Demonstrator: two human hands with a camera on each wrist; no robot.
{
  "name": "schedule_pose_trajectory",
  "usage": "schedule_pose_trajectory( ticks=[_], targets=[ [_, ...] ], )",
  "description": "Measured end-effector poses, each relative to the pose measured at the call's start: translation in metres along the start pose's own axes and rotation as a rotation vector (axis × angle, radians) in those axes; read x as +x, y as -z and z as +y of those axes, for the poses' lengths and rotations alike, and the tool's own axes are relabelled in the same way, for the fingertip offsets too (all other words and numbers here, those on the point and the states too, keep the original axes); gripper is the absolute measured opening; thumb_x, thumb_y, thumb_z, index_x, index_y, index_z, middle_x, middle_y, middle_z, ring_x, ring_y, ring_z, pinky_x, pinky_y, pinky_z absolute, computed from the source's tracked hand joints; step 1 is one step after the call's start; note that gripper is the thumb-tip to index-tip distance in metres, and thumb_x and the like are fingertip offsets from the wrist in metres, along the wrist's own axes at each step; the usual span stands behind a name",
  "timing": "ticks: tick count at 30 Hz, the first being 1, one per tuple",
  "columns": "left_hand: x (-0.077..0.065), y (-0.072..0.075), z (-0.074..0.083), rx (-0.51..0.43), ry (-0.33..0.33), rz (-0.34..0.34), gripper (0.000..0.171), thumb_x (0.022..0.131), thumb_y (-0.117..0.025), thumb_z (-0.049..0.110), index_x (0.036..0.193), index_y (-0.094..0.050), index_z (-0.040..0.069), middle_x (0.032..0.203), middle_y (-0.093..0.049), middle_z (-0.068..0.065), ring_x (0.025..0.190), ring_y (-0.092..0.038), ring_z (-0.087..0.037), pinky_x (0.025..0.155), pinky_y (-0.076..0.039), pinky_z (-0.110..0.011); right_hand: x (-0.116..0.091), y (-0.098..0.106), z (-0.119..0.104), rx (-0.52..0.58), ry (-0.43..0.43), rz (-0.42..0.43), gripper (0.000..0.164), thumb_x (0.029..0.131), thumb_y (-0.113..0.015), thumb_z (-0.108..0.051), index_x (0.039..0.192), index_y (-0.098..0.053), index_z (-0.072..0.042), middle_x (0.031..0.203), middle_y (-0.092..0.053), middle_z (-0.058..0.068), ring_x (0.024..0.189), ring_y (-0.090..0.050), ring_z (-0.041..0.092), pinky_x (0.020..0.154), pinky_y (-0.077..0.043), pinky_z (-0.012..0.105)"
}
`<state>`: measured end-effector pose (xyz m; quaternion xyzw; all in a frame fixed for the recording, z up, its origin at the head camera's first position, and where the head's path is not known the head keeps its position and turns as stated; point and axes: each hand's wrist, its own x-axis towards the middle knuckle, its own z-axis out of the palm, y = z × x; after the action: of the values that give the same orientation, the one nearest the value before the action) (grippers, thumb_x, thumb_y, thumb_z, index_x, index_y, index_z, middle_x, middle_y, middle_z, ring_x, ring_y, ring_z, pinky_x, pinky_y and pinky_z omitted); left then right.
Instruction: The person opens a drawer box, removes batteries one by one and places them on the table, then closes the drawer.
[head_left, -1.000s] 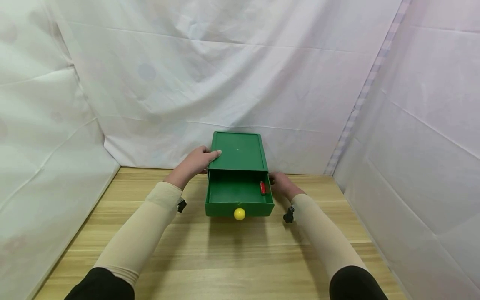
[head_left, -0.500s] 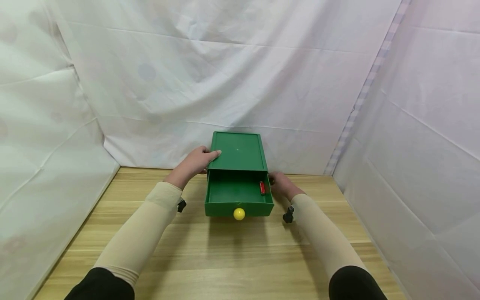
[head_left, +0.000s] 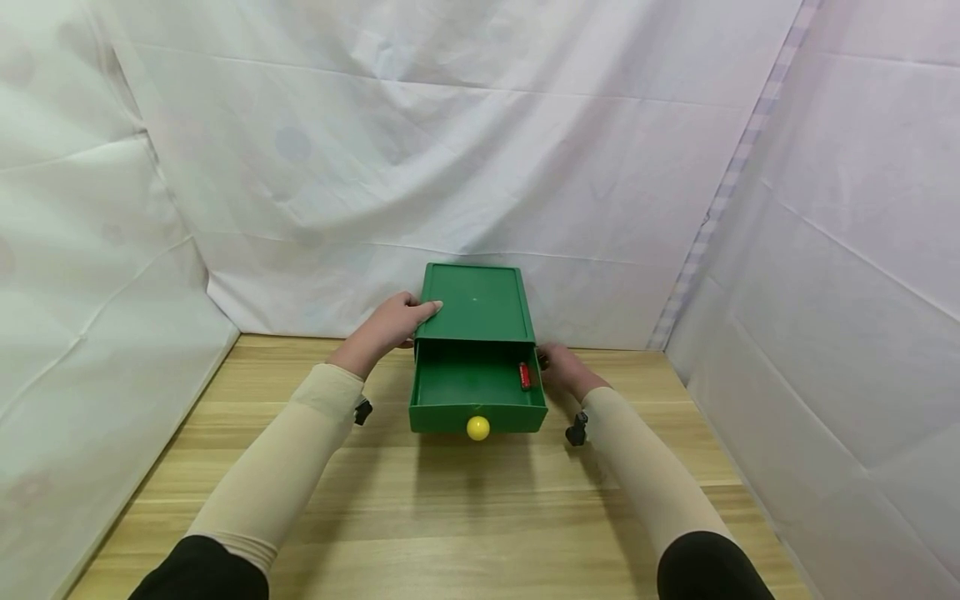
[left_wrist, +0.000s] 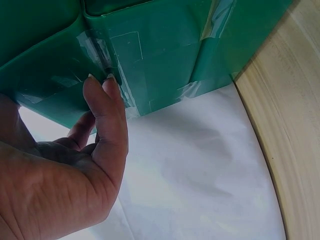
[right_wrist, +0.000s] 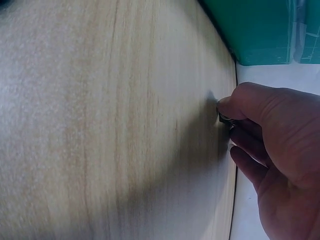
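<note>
A green drawer box stands at the back of the table, its upper drawer pulled out and bearing a yellow round knob. Inside the drawer, by its right wall, lies a small red stick-like thing. My left hand grips the box's left side, thumb on the top edge; in the left wrist view its fingertips touch the taped side. Low beside the box on the right, my right hand pinches a small dark, shiny thing near the tabletop; its kind is mostly hidden by the fingers.
White cloth hangs close behind the box and along both sides. The light wooden table stretches in front. Clear tape runs over seams on the box's side. Small black cameras sit under the wrists.
</note>
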<state>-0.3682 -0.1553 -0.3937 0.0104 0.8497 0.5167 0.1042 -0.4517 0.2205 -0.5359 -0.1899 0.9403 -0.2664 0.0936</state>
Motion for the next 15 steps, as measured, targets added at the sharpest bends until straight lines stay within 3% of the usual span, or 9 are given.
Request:
schedule_pose_trajectory(
  ticks=[15],
  targets=[
    [-0.0004, -0.0001, 0.0005, -0.010, 0.002, -0.003, 0.072, 0.111, -0.060, 0.061, 0.150, -0.050, 0.001, 0.139, -0.061, -0.022, 0.126, -0.065, -0.038, 0.112, -0.054, -0.060, 0.0016, 0.0000, -0.0011, 0.007, -0.045, -0.006, 0.040, 0.100, -0.075, 0.008, 0.139, -0.069, 0.003, 0.137, -0.068, 0.021, 0.129, -0.065, 0.039, 0.113, -0.054, 0.055]
  ],
)
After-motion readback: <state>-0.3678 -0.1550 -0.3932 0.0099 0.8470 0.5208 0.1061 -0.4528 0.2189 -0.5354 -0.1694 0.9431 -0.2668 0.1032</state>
